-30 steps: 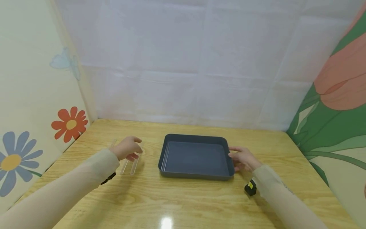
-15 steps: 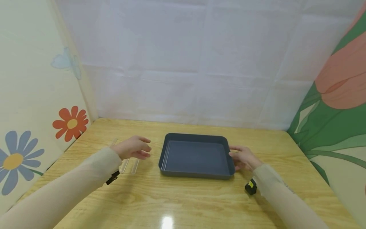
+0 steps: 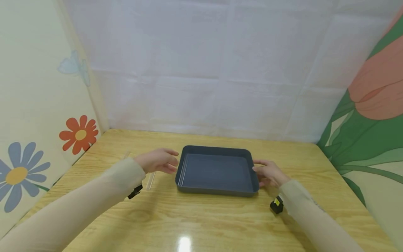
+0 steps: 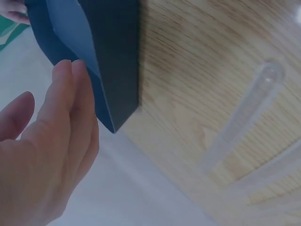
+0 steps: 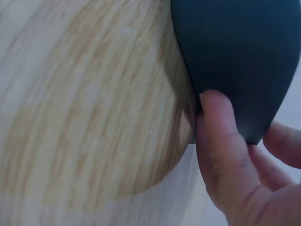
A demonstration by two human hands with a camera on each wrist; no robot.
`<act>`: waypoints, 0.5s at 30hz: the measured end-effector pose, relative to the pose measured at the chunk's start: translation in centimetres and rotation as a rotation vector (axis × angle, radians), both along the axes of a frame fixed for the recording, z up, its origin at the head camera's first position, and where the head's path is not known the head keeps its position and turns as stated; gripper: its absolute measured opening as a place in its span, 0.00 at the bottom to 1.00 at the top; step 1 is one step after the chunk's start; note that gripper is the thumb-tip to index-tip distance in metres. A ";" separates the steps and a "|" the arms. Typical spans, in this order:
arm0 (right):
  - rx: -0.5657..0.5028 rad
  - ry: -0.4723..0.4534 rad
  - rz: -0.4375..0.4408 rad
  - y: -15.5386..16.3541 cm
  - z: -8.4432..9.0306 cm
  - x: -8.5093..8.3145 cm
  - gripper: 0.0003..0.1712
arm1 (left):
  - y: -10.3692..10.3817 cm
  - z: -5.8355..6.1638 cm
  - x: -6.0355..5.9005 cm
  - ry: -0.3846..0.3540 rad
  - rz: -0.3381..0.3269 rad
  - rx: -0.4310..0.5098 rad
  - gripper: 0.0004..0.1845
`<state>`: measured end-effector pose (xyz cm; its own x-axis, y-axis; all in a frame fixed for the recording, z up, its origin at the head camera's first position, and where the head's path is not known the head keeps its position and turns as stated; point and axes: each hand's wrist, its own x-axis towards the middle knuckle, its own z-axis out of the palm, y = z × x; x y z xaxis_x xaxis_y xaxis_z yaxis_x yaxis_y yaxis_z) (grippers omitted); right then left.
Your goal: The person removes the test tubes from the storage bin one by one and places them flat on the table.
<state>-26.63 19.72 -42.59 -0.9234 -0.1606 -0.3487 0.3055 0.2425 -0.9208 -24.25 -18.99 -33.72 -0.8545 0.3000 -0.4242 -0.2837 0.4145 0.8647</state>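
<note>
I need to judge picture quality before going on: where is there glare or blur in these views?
Head view: a bright lamp glare on the table near the bottom edge, otherwise sharp. Left wrist view: left hand and tray soft, the clear tubes faint against the wood. Right wrist view: close and blurred, right hand pressed against the tray's rim.

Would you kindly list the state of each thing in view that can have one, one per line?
Dark grey rectangular plastic tray: empty, flat on the table.
Clear plastic test tubes: lying on their sides on the table, left of the tray, untouched.
Left hand: open, fingers straight, at the tray's left edge.
Right hand: thumb and fingers grip the tray's right rim.
Wooden table: bears the tray and tubes.
</note>
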 end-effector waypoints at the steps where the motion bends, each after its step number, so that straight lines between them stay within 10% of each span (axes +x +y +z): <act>1: -0.001 -0.001 0.000 0.0 0.0 0.0 0.30 | 0.2 0.0 -0.1 0.000 -0.005 -0.002 0.33; 15: 0.004 0.002 0.011 -0.1 0.4 -0.1 0.31 | 3.2 0.5 -1.3 -0.059 -0.089 -0.185 0.38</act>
<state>-26.69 19.65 -42.14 -0.9221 -0.1696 -0.3479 0.3014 0.2492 -0.9204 -25.55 -15.84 -33.24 -0.7999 0.2861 -0.5276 -0.2868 0.5900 0.7547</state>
